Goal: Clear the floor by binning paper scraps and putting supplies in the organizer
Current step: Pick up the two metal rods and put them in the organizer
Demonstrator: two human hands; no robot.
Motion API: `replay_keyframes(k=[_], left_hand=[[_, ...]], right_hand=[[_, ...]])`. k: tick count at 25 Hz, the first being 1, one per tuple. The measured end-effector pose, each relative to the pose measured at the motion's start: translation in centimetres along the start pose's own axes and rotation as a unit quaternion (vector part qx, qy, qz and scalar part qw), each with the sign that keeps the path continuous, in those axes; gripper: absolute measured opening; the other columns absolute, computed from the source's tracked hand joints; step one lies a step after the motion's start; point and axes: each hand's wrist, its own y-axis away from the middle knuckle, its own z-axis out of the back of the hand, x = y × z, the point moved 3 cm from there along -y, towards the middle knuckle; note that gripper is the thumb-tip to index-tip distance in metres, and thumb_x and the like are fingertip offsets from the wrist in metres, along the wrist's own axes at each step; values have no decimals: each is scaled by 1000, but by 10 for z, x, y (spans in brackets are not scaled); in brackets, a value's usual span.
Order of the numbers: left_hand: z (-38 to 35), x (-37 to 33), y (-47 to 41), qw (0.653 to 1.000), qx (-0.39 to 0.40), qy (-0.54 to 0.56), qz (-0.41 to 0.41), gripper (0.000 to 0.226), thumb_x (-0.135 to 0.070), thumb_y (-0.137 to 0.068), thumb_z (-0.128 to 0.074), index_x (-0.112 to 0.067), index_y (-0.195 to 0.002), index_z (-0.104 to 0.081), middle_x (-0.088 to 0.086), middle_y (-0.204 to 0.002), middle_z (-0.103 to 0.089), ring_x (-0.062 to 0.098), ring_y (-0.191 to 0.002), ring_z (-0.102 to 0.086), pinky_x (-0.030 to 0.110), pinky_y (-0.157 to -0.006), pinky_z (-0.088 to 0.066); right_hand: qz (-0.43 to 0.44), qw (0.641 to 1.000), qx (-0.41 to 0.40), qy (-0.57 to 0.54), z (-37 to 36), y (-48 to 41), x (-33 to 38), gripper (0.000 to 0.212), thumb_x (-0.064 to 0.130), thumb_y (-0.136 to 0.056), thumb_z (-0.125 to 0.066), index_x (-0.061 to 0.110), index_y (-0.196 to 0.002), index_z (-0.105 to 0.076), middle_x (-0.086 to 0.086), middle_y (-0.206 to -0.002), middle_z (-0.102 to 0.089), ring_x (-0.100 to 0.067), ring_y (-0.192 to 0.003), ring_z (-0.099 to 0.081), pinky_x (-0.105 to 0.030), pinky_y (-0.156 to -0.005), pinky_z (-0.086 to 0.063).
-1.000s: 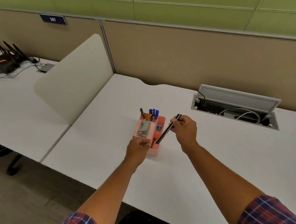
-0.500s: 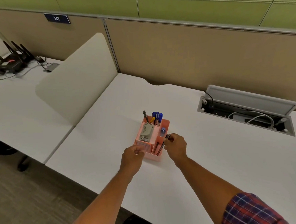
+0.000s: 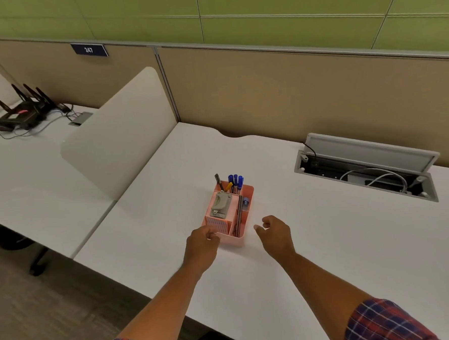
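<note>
Left hand (image 3: 202, 243) pinches the pink organizer's (image 3: 248, 194) near corner to steady it mid-desk (image 3: 327, 242); right hand (image 3: 274, 232) hovers beside, loosely curled, empty.

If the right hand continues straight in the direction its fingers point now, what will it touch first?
Probably the near right corner of the pink organizer: the right hand is open, fingers curled toward it across a small gap. Its height above the desk is unclear.
</note>
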Motion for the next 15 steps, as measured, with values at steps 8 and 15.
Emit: replay_keyframes(k=[8,15], left_hand=[[-16,6,56,989,29,-114,-92,45,-37,-103,-60,-24,-145,-54,1,-154,-56,24,-141,-55,41,-115,-48],[-28,31,138,952,88,-219,-196,64,-57,-104,-45,-30,-161,-32,-3,-172,-30,22,-160,-27,45,-128,-24]], right_hand=[[91,959,-58,262,3,91,-30,73,58,-103,-34,14,-160,-24,-7,-168,-30,-26,-154,-29,-42,-126,-20],[64,937,-71,336,-9,207,-48,80,66,-101,-16,20,-163,3,-4,-173,5,-28,-160,-1,-47,-128,-3]])
